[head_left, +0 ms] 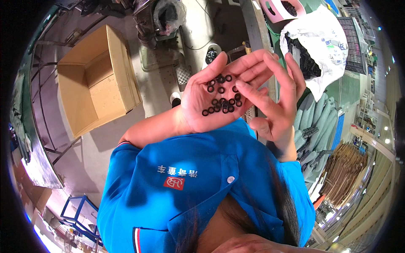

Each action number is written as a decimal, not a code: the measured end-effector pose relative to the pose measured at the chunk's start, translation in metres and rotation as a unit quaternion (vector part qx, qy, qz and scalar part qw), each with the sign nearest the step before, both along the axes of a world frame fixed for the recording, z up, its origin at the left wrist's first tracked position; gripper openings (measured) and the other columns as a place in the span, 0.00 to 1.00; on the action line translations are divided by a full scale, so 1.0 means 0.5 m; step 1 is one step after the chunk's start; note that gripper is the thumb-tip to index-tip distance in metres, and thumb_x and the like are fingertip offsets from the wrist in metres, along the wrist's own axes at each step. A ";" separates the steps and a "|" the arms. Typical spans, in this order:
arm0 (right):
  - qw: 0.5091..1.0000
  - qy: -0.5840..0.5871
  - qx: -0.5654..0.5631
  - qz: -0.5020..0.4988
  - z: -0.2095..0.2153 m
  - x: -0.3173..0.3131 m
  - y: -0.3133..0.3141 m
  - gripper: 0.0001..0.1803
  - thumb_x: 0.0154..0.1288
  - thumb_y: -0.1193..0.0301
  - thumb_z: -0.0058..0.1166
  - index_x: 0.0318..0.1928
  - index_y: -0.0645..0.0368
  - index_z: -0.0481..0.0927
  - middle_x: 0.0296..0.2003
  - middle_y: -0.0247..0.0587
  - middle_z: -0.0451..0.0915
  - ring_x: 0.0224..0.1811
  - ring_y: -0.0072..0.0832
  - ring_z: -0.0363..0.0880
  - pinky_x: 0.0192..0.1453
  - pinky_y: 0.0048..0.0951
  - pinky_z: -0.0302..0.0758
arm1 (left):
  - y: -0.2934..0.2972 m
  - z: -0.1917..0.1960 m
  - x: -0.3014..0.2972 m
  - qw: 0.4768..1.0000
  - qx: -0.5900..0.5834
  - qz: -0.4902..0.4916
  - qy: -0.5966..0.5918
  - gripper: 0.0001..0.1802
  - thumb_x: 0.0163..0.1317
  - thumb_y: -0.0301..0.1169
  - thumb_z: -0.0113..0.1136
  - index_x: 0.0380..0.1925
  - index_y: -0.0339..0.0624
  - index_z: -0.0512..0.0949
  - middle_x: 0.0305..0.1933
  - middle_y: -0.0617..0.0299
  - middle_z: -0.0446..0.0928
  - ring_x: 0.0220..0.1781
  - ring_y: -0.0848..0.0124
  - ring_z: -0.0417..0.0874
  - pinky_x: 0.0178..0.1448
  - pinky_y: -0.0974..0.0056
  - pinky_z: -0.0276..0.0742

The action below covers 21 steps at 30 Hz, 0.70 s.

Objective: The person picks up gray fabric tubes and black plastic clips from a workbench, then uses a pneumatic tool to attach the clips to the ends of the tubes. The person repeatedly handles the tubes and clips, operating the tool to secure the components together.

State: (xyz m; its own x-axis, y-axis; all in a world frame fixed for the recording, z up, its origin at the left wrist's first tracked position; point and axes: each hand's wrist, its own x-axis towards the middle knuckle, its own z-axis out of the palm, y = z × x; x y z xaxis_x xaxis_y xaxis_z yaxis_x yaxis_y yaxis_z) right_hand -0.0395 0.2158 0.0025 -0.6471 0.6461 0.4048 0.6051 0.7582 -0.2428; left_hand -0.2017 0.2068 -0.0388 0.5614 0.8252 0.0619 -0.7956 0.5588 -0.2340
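My left hand (197, 99) is turned palm up in front of my chest, its fingers stretched out toward the right. Small black rings (222, 90), several of them, lie scattered over that palm, some bunched together near its lower part. From the right comes my right hand (280, 105), its fingers spread. The tip of its index finger rests at a ring on the edge of the left palm. Nothing shows between its thumb and the other fingers.
An open cardboard box (99, 76) stands at the left. Toward the upper right are a white bag (331, 38) of black parts and a pink container (278, 10) with small dark pieces. Grey long parts (314, 114) lie below the bag, near stacked brown cardboard (346, 173).
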 end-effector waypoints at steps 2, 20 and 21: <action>1.000 0.011 -0.004 -0.005 0.000 -0.002 -0.006 0.32 0.62 0.36 0.37 0.45 0.43 0.84 0.61 0.45 0.69 0.68 0.49 0.54 0.69 0.47 0.54 | -0.001 0.001 0.003 1.000 0.015 0.005 0.005 0.36 0.70 0.54 0.35 0.68 0.39 0.55 0.73 0.61 0.54 0.75 0.68 0.50 0.77 0.60 0.42; 0.995 0.092 0.023 -0.015 -0.028 0.017 -0.024 0.28 0.68 0.41 0.36 0.44 0.44 0.84 0.59 0.43 0.71 0.66 0.45 0.56 0.67 0.45 0.56 | -0.017 -0.005 -0.002 0.999 0.032 0.026 0.011 0.38 0.69 0.55 0.36 0.69 0.39 0.52 0.75 0.58 0.50 0.76 0.68 0.48 0.74 0.62 0.48; 0.996 0.087 0.029 -0.020 -0.028 0.015 -0.024 0.29 0.68 0.41 0.36 0.44 0.44 0.84 0.59 0.43 0.70 0.66 0.45 0.56 0.67 0.44 0.55 | -0.018 -0.005 -0.001 0.999 0.038 0.026 0.011 0.38 0.69 0.55 0.36 0.69 0.39 0.52 0.75 0.58 0.50 0.76 0.68 0.47 0.74 0.62 0.48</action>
